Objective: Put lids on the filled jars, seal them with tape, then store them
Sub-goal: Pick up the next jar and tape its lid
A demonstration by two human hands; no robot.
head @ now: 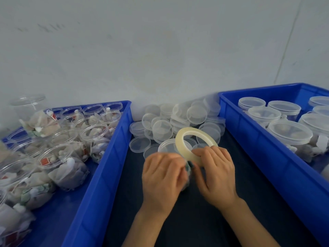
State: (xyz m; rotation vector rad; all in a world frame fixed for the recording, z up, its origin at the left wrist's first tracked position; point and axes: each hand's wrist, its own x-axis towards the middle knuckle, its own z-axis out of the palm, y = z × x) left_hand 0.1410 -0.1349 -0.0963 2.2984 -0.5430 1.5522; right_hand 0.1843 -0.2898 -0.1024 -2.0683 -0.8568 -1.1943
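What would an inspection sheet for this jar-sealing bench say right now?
Surface: dark table top, between the left blue plastic crate and the right blue plastic crate.
Job's things: open filled clear jars in the left crate; lidded clear jars in the right crate; capped clear plastic jar at the hands; pale tape roll.
Clutter: heap of loose clear plastic lids at the back.
Grippers: left hand grips the capped jar; right hand holds the tape roll.
Cables: nothing seen.
Surroundings: plain grey wall.
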